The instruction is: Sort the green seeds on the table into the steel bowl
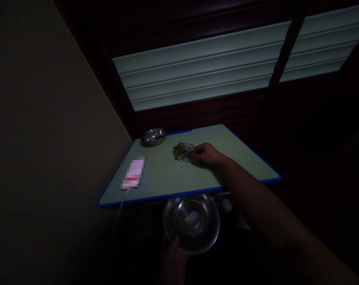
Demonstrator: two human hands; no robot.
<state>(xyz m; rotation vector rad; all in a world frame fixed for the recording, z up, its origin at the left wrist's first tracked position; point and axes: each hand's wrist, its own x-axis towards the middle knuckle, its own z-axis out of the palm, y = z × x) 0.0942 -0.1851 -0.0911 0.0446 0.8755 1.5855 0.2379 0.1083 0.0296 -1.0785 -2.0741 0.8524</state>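
My left hand (176,253) grips the rim of a shiny metal bowl (212,225), with the thumb over its near left side. The bowl is tilted towards me just below the table's front edge, and small bits and a pale patch show inside it. On the table, my right hand (205,153) reaches to the right side of a pile of small green-brown grains (181,151). Its fingers are pinched together at the pile's edge. A whitish, see-through patch lies by the fingertips; what they hold is too dark to make out.
The pale green table (167,180) has a blue rim. A smaller metal bowl (154,137) stands at its back left corner. A phone (134,173) with a white cable (120,209) lies at the left. Walls rise at the left and behind; the room is dim.
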